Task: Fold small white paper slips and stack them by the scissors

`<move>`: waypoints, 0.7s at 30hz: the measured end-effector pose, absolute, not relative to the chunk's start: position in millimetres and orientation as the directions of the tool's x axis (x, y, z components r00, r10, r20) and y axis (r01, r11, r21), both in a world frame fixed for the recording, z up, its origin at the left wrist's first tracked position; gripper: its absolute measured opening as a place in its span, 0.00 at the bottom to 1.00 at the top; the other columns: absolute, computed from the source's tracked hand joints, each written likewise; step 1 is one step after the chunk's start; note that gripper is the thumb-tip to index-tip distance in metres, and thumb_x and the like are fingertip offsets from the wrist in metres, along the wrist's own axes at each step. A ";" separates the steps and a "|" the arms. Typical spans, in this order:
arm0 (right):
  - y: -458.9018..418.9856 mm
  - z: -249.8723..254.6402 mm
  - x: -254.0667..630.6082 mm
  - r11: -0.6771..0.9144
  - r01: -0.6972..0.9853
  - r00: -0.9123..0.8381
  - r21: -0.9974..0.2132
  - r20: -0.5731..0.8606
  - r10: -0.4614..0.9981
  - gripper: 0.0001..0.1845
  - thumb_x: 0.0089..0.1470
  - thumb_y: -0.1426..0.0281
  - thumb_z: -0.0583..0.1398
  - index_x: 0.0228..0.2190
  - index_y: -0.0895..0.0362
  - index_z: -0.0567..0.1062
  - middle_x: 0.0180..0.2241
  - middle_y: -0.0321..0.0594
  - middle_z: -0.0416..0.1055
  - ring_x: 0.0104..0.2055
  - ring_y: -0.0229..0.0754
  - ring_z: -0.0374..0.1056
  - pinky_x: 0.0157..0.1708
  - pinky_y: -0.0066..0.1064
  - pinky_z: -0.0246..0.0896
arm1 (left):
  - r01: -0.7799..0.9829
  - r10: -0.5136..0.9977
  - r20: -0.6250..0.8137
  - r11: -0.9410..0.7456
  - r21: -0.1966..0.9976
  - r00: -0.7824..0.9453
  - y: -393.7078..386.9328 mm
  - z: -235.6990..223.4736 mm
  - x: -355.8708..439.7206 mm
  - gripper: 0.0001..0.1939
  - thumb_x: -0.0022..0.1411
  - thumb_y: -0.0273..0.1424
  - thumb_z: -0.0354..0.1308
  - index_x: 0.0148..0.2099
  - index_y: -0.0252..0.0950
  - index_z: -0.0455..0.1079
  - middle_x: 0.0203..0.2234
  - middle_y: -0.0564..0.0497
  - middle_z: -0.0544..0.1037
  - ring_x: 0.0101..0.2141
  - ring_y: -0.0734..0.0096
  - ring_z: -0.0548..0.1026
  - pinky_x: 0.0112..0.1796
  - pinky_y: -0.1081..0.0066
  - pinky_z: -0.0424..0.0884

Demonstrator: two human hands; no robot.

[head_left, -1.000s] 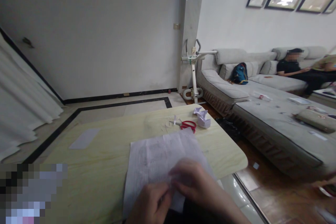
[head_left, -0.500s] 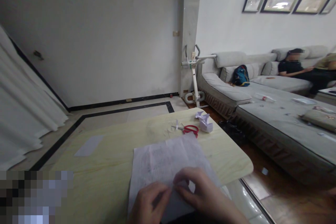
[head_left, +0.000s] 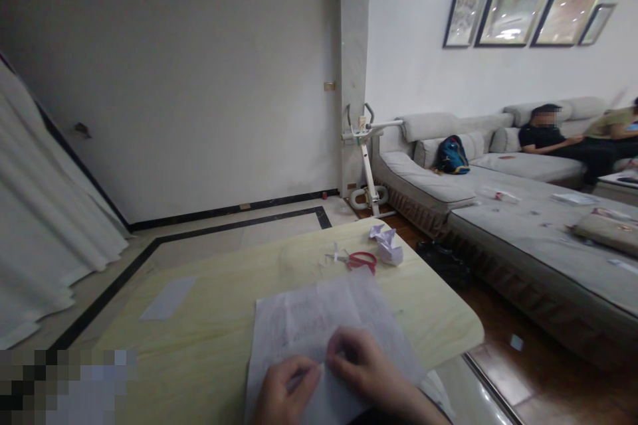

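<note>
Holding the left hand (head_left: 285, 390) and right hand (head_left: 366, 364) close together over the printed sheet (head_left: 314, 313) on the near worktop (head_left: 209, 358), with fingers narrowed perhaps for fine control, though cannot tell whether pinching anything, and with scissors (head_left: 362, 255) by its far edge, presumably leaving room.

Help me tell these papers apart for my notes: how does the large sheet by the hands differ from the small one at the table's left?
The large sheet looks several times bigger than the small sheet.
The large sheet bears faint marks; the small sheet shows none.
The left hand and right hand are over the large sheet; the small sheet lies apart from them.
Both are pale and on the table.
</note>
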State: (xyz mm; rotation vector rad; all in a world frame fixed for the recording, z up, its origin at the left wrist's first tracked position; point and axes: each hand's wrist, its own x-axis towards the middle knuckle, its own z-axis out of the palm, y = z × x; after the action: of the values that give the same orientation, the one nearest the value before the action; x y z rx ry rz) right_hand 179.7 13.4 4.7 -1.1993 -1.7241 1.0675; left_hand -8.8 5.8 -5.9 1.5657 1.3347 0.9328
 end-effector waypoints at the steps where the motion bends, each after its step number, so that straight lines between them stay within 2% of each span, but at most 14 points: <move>1: 14.3 4.0 179.5 0.204 0.311 -0.275 -0.928 0.118 0.954 0.05 0.53 0.74 0.59 0.28 0.60 0.76 0.27 0.36 0.73 0.31 0.39 0.67 0.31 0.27 0.59 | 0.358 0.989 0.017 -0.070 0.931 0.149 6.3 -3.9 -9.3 0.15 0.56 0.43 0.59 0.29 0.39 0.79 0.27 0.49 0.83 0.33 0.58 0.80 0.37 0.70 0.76; 6: 20.4 0.2 179.2 0.234 0.339 -0.290 -0.911 0.135 0.947 0.05 0.53 0.75 0.59 0.28 0.60 0.75 0.26 0.35 0.71 0.29 0.38 0.65 0.29 0.26 0.56 | 0.369 0.986 0.014 -0.075 0.926 0.165 9.4 2.8 -9.5 0.14 0.57 0.41 0.57 0.31 0.37 0.79 0.29 0.48 0.84 0.35 0.58 0.80 0.40 0.69 0.75; 10: 22.5 -0.9 178.9 0.242 0.358 -0.292 -0.902 0.138 0.946 0.05 0.53 0.75 0.58 0.29 0.60 0.75 0.26 0.35 0.71 0.29 0.38 0.65 0.29 0.26 0.56 | 0.406 0.993 0.025 -0.070 0.911 0.115 10.6 -0.2 -9.2 0.14 0.57 0.41 0.57 0.33 0.38 0.79 0.32 0.47 0.84 0.38 0.57 0.79 0.42 0.68 0.74; 15: 22.1 1.7 178.7 0.250 0.368 -0.285 -0.895 0.147 0.947 0.06 0.52 0.75 0.58 0.29 0.60 0.76 0.26 0.36 0.72 0.30 0.38 0.65 0.30 0.26 0.57 | 0.390 0.983 0.019 -0.089 0.916 0.180 11.3 -6.1 -9.0 0.16 0.57 0.43 0.56 0.30 0.37 0.78 0.27 0.48 0.83 0.34 0.57 0.79 0.38 0.69 0.75; 21: 17.4 -0.2 178.4 0.229 0.345 -0.292 -0.911 0.128 0.948 0.06 0.52 0.73 0.59 0.31 0.59 0.77 0.28 0.37 0.73 0.31 0.39 0.65 0.31 0.26 0.58 | 0.388 0.992 -0.067 0.022 0.921 0.104 11.3 -13.4 -15.0 0.16 0.52 0.45 0.60 0.31 0.39 0.80 0.32 0.47 0.84 0.37 0.55 0.80 0.40 0.68 0.76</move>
State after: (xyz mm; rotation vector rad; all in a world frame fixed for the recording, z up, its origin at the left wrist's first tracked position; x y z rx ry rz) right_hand 178.4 17.4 -0.2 -1.1995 -1.7756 1.0506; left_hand -15.0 11.3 -13.4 1.5094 1.4222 0.8742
